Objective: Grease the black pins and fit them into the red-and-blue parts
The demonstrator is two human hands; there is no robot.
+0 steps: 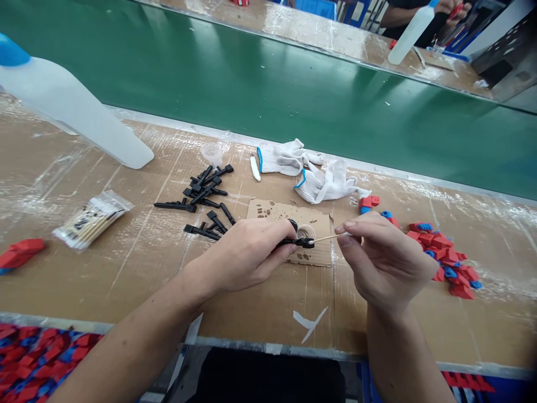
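Observation:
My left hand (pixel 247 249) pinches a small black plastic part (pixel 302 242) above a stained cardboard piece (pixel 268 210). Between the thumb and fingers of my right hand (pixel 386 257) is a thin cotton swab (pixel 327 238), its white tip touching the end of the black part. Just behind that tip, a small clear cup (pixel 306 232) stands on the cardboard, partly hidden by the part. A loose pile of similar black parts (pixel 205 190) lies left of the cardboard.
White gloves (pixel 285 158) lie behind the cardboard. Red and blue pieces (pixel 448 252) are heaped at right. A swab packet (pixel 93 219) and large white bottle (pixel 84 106) are at left. Beyond the table edge runs a green belt (pixel 251 84); another person's hands (pixel 455 11) show across it.

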